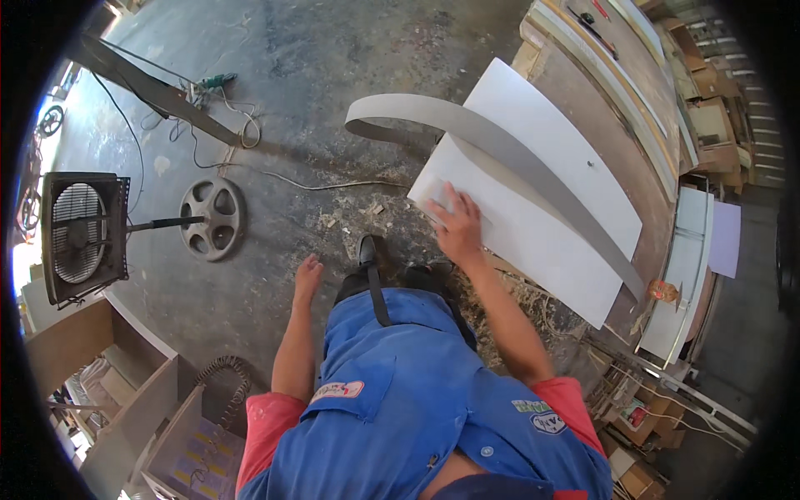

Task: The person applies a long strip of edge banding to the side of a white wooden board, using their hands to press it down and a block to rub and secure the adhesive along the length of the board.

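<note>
A white panel (518, 227) lies at a slant on the workbench to my right. My right hand (457, 223) rests on its near left corner with the fingers spread. A long greyish strip (517, 158) crosses the panel on edge. Its far left end curls round in a loop beyond the bench edge. Under it, a second white sheet surface (560, 143) shows on the far side. My left hand (309, 273) hangs over the floor beside my leg, its fingers loosely bent and nothing visible in them.
A fan (79, 237) on a pole with a round spoked base (213, 219) stands at the left. A cable (333, 184) crosses the floor to a green power tool (218, 81). Wood scraps lie around the bench. A wooden box (179, 433) with a coiled hose (225, 379) is at lower left.
</note>
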A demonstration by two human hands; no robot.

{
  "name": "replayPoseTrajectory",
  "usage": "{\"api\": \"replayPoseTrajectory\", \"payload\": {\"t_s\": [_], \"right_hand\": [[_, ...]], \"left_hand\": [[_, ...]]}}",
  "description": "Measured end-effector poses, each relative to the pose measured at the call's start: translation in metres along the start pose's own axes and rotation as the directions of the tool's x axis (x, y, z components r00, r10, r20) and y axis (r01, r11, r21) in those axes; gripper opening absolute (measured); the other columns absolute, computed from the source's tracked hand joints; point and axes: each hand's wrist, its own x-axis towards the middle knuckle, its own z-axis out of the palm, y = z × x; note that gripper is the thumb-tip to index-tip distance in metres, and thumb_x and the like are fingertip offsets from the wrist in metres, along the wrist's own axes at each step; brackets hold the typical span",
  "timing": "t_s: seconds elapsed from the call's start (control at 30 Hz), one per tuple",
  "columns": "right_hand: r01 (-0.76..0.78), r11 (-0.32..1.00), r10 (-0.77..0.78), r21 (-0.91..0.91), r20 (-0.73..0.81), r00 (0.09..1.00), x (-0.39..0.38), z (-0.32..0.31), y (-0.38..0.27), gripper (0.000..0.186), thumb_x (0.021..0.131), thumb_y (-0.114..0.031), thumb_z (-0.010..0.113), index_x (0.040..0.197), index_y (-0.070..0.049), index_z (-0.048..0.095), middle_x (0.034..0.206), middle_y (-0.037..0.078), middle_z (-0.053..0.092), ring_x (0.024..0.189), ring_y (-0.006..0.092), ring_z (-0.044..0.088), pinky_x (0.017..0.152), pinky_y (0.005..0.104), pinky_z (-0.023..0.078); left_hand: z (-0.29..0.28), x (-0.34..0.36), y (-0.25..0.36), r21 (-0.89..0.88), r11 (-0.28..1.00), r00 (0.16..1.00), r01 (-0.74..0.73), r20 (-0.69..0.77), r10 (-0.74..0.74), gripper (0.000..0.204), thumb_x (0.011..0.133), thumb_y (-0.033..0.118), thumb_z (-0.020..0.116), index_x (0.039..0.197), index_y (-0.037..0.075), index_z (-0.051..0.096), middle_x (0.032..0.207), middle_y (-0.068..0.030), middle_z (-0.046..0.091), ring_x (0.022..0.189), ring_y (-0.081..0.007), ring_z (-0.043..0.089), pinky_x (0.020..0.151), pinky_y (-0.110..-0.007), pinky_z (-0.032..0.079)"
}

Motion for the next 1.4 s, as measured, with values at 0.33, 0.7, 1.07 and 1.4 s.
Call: {"api": "replayPoseTrajectory", "payload": {"t_s": [0.33,0.7,1.07,1.4], "right_hand": [[-0.058,0.998,0.056,0.016,0.082,0.995,-0.078,-0.041,0.039,0.054,0.074,-0.013,0.073,0.125,-0.028,0.061,0.147,0.014,0.04,0.127,0.0394,0.041,0.104,0.0496,0.034],[0.044,0.998,-0.044,0.038,0.007,0.999,0.004,-0.006,-0.002,0.051,0.077,-0.017,0.071,0.127,-0.026,0.06,0.147,0.014,0.038,0.124,0.0387,0.043,0.102,0.0509,0.034],[-0.14,0.987,0.137,-0.077,-0.032,0.99,-0.021,-0.009,-0.005,0.049,0.078,-0.018,0.07,0.126,-0.025,0.061,0.146,0.016,0.038,0.123,0.0409,0.043,0.1,0.0528,0.036],[-0.147,0.984,0.145,-0.098,-0.028,0.989,-0.037,-0.015,0.006,0.05,0.078,-0.016,0.07,0.126,-0.024,0.06,0.145,0.018,0.038,0.122,0.042,0.042,0.1,0.0534,0.036]], "left_hand": [[-0.067,-0.026,-0.167,0.606,0.794,0.999,-0.049,0.046,0.027,0.041,0.078,0.03,0.059,0.109,0.004,0.068,0.114,-0.023,0.064,0.102,-0.0395,0.063,0.088,-0.042,0.05],[-0.044,0.005,-0.131,0.7,0.67,0.955,-0.249,0.293,0.048,0.028,0.078,0.025,0.06,0.095,0.004,0.069,0.095,-0.0195,0.067,0.087,-0.0409,0.064,0.076,-0.045,0.051],[-0.001,0.034,0.042,0.247,0.969,0.998,-0.001,0.058,-0.014,0.046,0.08,0.021,0.06,0.124,0.006,0.063,0.109,-0.0175,0.068,0.094,-0.025,0.067,0.08,-0.033,0.051],[-0.055,-0.016,-0.14,0.825,0.288,0.873,-0.485,0.441,0.208,0.016,0.076,0.017,0.058,0.082,0.008,0.069,0.086,-0.0154,0.067,0.089,-0.0345,0.066,0.074,-0.047,0.054]]}}
